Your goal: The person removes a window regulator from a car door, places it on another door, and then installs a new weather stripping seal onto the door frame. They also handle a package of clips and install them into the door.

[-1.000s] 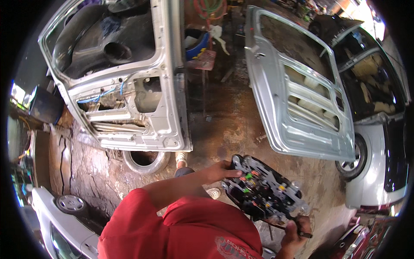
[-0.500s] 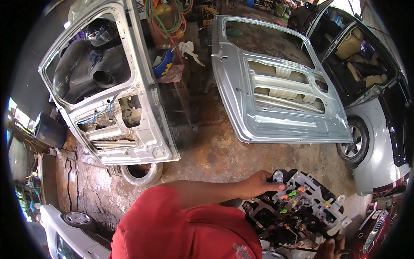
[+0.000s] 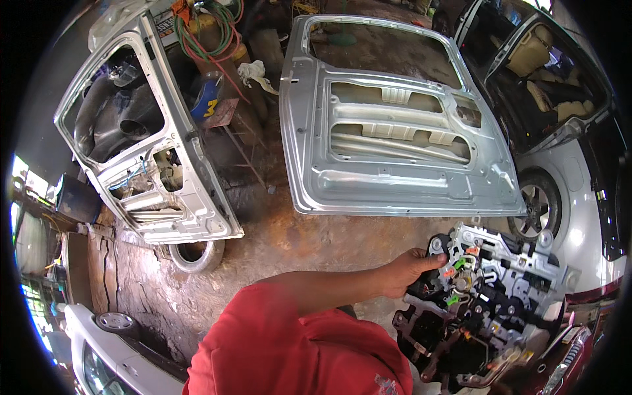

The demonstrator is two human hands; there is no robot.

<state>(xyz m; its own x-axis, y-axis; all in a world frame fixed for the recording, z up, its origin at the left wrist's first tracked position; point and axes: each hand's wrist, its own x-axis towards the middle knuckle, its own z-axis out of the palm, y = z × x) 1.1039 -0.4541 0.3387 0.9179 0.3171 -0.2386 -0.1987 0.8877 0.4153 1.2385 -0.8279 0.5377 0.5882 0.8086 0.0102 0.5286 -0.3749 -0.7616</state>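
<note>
Currently lower right of frame, metal mechanism (image 3: 505, 308); left hand (image 3: 403, 272) pinches its upper-left edge; bulk lies right of and below the grip; long axis unclear; right hand unseen.

Mechanism (image 3: 484, 303), silver plates (image 3: 507, 250) over black parts, green clips (image 3: 453, 300) and orange ones, open face up, tilted, held at lower right of view, lower end dim, probably more linkage there.

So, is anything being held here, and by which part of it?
Yes: the left hand grips a metal-and-black mechanism by its upper-left corner in the picture, thumb on top. The right hand cannot be seen.
</note>
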